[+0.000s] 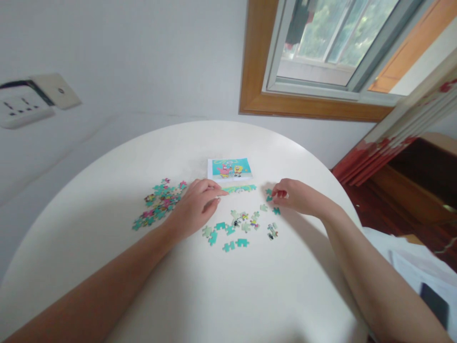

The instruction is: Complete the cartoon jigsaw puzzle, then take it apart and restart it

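My left hand [198, 202] rests on the table with its index finger stretched out to the left end of a joined strip of puzzle pieces [243, 188]. Its thumb is apart from that finger, and I see nothing held in it. On the right, my right hand [294, 194] has its fingers curled in a pinch at a teal puzzle piece [269, 197]; the fingers partly hide it. Just behind the strip lies a picture card [232, 169] with pink and yellow cartoon figures. Loose puzzle pieces [230, 229] are scattered between my hands and nearer to me.
A heap of mixed puzzle pieces [162, 202] lies left of my left hand. The round white table [171, 295] meets the wall at the back. A wall socket [24, 105] is at left; a window [321, 52], red-patterned curtain [378, 152] and dark phone [434, 302] are on the right.
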Motion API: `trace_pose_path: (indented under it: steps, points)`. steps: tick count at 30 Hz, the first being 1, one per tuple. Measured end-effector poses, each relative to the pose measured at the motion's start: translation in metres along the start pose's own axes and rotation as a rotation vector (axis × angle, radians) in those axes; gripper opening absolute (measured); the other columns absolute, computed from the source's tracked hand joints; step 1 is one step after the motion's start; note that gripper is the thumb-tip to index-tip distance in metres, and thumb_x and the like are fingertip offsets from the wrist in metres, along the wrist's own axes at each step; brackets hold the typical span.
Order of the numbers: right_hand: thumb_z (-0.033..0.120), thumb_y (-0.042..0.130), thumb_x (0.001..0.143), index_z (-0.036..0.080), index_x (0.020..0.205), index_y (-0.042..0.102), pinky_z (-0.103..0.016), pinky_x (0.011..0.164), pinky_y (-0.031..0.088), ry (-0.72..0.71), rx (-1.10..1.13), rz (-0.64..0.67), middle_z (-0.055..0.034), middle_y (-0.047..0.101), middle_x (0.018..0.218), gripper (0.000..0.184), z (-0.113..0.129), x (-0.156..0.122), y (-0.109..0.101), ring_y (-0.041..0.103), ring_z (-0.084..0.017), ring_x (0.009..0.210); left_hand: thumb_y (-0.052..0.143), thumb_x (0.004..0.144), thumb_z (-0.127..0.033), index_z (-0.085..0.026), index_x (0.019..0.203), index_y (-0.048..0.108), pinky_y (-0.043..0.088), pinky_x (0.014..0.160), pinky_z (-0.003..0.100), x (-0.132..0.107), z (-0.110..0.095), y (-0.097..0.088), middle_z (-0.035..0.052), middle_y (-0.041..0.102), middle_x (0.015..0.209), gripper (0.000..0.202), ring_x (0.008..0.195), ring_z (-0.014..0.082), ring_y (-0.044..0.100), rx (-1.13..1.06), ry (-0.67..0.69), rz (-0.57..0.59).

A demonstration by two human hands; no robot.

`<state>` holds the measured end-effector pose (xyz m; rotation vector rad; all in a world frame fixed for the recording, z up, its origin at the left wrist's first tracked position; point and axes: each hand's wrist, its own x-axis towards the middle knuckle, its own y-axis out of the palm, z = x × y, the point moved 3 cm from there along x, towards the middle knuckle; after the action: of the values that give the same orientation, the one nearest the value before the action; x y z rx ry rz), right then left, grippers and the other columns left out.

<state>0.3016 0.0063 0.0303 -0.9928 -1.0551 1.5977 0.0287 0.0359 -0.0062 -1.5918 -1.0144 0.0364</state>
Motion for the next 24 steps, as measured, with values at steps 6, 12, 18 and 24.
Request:
trace_pose_path:
  steps: [6,12,18,24]
  points:
    - [0.029,0.062,0.077,0.016,0.085,0.069,-0.026,0.064,0.042,-0.037,-0.012,-0.005,-0.0079,0.066,0.087,0.017,0.004,0.004,0.006,0.058,-0.015,0.069,0.047,0.087,-0.015,-0.021,0.108,0.064,0.042,0.091,0.039,0.000,-0.001,0.000,0.0073,0.057,0.106,0.028,0.102,0.0223,0.053,-0.002,0.001,0.000]
    - [0.024,0.063,0.073,0.015,0.082,0.065,-0.025,0.064,0.043,-0.034,0.089,-0.015,-0.0068,0.066,0.084,0.013,0.004,0.007,0.007,0.059,-0.015,0.071,0.046,0.088,-0.016,-0.023,0.110,0.063,0.041,0.091,0.038,-0.001,0.000,0.000,0.0066,0.056,0.107,0.029,0.103,0.0220,0.052,-0.003,-0.010,0.008]
    - [0.018,0.060,0.071,0.017,0.091,0.064,-0.023,0.061,0.041,-0.056,0.249,-0.031,-0.0019,0.066,0.075,0.020,0.006,0.010,0.009,0.057,-0.013,0.065,0.047,0.088,-0.016,-0.021,0.110,0.063,0.041,0.093,0.038,-0.001,0.000,0.001,0.0069,0.056,0.107,0.028,0.104,0.0217,0.051,-0.002,-0.009,0.008]
    - [0.020,0.056,0.074,0.019,0.085,0.070,-0.024,0.065,0.041,-0.028,0.358,-0.254,-0.0010,0.068,0.073,0.018,-0.004,0.020,0.010,0.060,-0.013,0.068,0.046,0.088,-0.015,-0.021,0.109,0.063,0.041,0.093,0.039,-0.001,-0.001,0.001,0.0070,0.056,0.107,0.028,0.103,0.0222,0.051,-0.007,-0.004,0.006]
